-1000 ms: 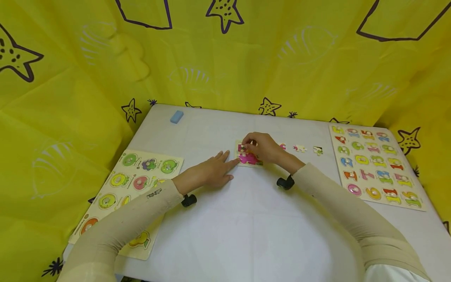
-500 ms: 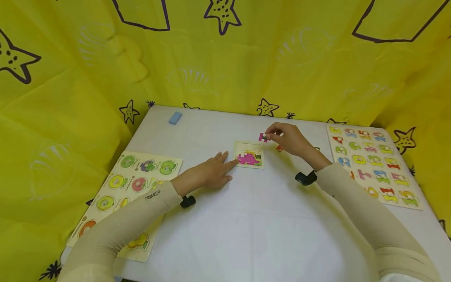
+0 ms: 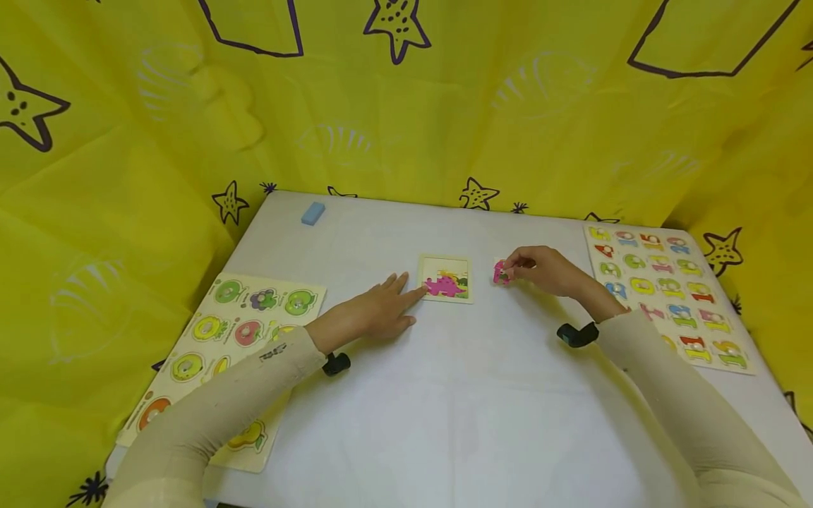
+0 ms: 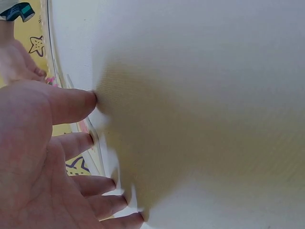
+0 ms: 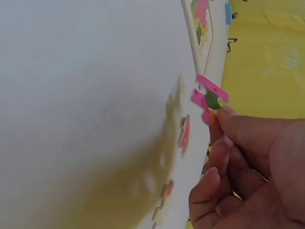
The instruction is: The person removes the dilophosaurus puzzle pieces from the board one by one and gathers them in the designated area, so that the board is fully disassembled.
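Observation:
My right hand [image 3: 546, 271] pinches a pink and green jigsaw piece [image 5: 205, 98] between thumb and fingertips, to the right of a small jigsaw tray [image 3: 437, 265]. In the right wrist view the piece is held above the tabletop. Joined pieces [image 3: 447, 285] showing a pink dinosaur lie in the lower part of the tray. My left hand [image 3: 381, 310] rests on the table with fingers spread, its index fingertip at the tray's left edge. Loose jigsaw pieces [image 5: 185, 136] lie on the table beneath my right hand, mostly hidden by it in the head view.
A fruit puzzle board [image 3: 238, 353] lies at the left, partly under my left forearm. At the right stands a number puzzle board [image 3: 673, 300], lying flat. A blue block [image 3: 313, 213] sits at the back left. Yellow patterned cloth [image 3: 394, 106] borders the table.
My right hand has lifted the pink piece away from the tray and carried it to the right, over the loose pieces. The left hand has stayed in place.

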Action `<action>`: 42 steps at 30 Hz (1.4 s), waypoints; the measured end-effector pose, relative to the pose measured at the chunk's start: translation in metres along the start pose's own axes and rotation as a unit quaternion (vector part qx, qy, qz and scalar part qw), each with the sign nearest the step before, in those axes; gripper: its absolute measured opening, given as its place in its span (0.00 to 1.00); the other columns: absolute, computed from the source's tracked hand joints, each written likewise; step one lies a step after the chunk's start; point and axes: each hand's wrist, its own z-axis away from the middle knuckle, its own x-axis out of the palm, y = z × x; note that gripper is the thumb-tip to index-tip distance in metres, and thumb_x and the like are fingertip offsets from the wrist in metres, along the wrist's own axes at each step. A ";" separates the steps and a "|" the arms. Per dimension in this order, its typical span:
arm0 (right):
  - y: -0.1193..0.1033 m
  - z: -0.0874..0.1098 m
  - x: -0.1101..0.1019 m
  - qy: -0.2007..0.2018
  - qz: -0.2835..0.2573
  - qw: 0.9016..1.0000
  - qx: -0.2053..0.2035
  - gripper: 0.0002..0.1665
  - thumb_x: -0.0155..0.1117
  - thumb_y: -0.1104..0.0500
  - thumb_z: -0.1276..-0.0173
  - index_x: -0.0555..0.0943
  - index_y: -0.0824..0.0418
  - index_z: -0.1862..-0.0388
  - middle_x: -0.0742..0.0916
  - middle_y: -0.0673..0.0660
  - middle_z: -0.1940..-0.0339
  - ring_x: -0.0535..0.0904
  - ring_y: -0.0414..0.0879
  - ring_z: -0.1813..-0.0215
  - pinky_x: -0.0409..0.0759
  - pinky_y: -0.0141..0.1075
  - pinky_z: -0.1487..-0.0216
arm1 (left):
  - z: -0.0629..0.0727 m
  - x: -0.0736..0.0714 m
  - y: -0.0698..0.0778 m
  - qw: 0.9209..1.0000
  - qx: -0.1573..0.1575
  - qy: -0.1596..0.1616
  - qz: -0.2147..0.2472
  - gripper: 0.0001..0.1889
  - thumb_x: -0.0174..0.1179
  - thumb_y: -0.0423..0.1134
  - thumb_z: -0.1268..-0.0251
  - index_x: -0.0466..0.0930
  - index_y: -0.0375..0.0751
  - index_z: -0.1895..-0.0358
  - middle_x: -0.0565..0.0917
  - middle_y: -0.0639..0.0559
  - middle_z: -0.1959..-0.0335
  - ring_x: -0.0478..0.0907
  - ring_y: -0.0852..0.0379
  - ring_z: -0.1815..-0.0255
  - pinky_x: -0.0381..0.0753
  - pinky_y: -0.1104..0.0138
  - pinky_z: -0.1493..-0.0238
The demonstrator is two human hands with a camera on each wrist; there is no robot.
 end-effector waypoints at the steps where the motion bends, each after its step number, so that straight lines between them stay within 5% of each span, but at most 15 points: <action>1: 0.002 0.001 0.001 -0.009 -0.005 1.000 0.000 0.08 0.63 0.63 0.20 0.86 0.64 0.49 0.89 0.59 0.53 0.79 0.53 0.48 0.77 0.40 0.43 | 0.000 0.000 0.000 1.000 0.000 0.001 -0.002 0.35 0.50 0.52 0.15 0.51 0.55 0.13 0.45 0.36 0.12 0.42 0.35 0.12 0.50 0.43 0.15; 6: 0.009 0.002 0.009 -0.021 -0.015 1.000 0.005 0.07 0.65 0.63 0.21 0.85 0.64 0.52 0.89 0.57 0.56 0.79 0.50 0.52 0.77 0.32 0.48 | 0.000 0.001 -0.001 1.000 0.003 0.002 -0.004 0.35 0.49 0.53 0.15 0.51 0.54 0.13 0.45 0.35 0.12 0.42 0.34 0.12 0.51 0.43 0.16; 17: 0.012 -0.006 0.023 0.001 0.046 0.999 0.003 0.07 0.61 0.66 0.22 0.84 0.68 0.52 0.86 0.63 0.55 0.77 0.55 0.53 0.78 0.49 0.46 | -0.001 0.000 0.000 1.000 0.003 0.000 -0.007 0.35 0.50 0.53 0.15 0.51 0.54 0.13 0.45 0.35 0.13 0.43 0.34 0.12 0.51 0.43 0.16; 28: 0.009 -0.005 0.028 -0.001 0.047 0.999 0.027 0.07 0.62 0.64 0.20 0.81 0.67 0.49 0.83 0.62 0.55 0.75 0.55 0.52 0.78 0.46 0.46 | -0.002 0.001 0.000 1.000 0.003 -0.002 -0.005 0.35 0.49 0.52 0.15 0.50 0.53 0.13 0.43 0.35 0.12 0.42 0.34 0.12 0.51 0.43 0.15; 42: -0.007 -0.009 0.028 0.013 0.063 0.998 -0.003 0.07 0.61 0.67 0.21 0.81 0.69 0.49 0.83 0.64 0.56 0.77 0.55 0.53 0.78 0.48 0.47 | -0.002 0.000 0.000 1.000 -0.002 -0.008 0.004 0.35 0.49 0.52 0.15 0.50 0.54 0.12 0.42 0.36 0.12 0.41 0.34 0.12 0.49 0.43 0.15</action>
